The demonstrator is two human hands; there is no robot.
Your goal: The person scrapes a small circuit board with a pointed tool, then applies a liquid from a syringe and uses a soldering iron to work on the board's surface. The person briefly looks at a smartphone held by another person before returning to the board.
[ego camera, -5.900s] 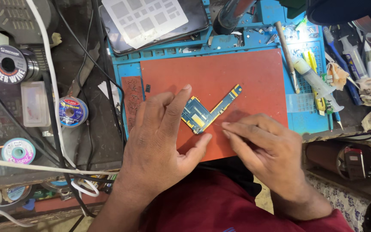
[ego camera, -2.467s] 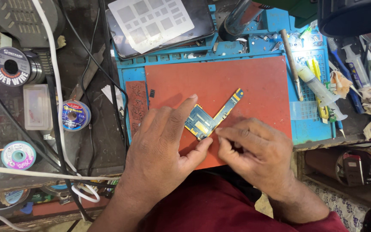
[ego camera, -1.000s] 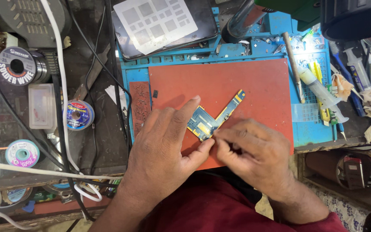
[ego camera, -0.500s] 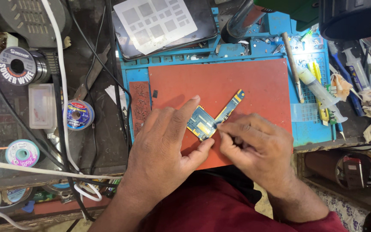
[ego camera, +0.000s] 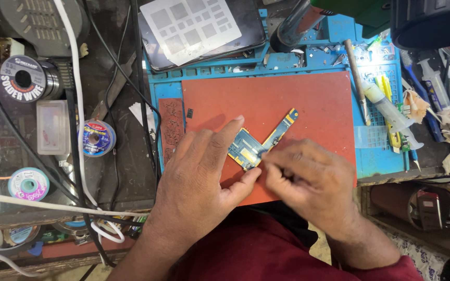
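The left hand (ego camera: 201,179) is laid flat on the red silicone work mat (ego camera: 266,99), fingers spread, with the forefinger and thumb bracketing the near end of a small L-shaped phone circuit board (ego camera: 259,143) so that it is pinned in place. The right hand (ego camera: 311,179) is curled, its fingertips (ego camera: 269,158) pressed together at the board's lower right edge; whether something thin is pinched there cannot be told. The board is lying on the mat, its narrow arm pointing up and to the right, and appears bare and out of any housing. It is judged that the board is being handled or positioned, with no soldering under way: the tweezers (ego camera: 358,78) and syringe (ego camera: 391,112) at the right lie untouched. To the left, a solder wire spool (ego camera: 27,80) and a perforated stencil sheet (ego camera: 191,23) are set aside.
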